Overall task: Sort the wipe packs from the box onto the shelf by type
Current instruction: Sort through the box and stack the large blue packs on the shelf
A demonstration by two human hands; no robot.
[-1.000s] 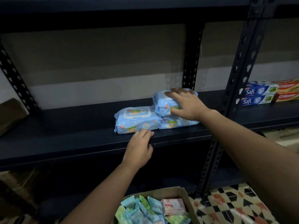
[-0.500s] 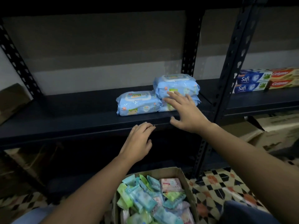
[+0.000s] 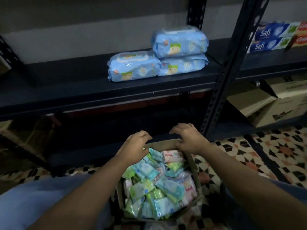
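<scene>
Wipe packs point(image 3: 157, 185) are lying jumbled in an open cardboard box point(image 3: 193, 165) at the lower centre of the frame, in green, blue and pink wrappers pointing every which way, so no single long axis is showing. Three larger blue packs point(image 3: 159, 54) are already sitting on the dark shelf point(image 3: 66, 90) in the upper centre, two stacked at the right and one touching them at the left, long sides facing forward.

Both hands are hovering over the far end of the box, fingers loosely curled and gripping nothing. The left hand point(image 3: 134, 148) is reaching lower, just above the packs, and looks nearer to a pick; the right hand point(image 3: 187, 138) is poised above the far right rim. The packs are lying directly below and toward the viewer from the fingertips.

Half a second earlier both hands were up at the shelf edge, the right touching the stacked blue packs; now they are down over the box, and the blue packs are sitting as they were.

Toothpaste boxes point(image 3: 272, 37) are sitting at the upper right.
</scene>
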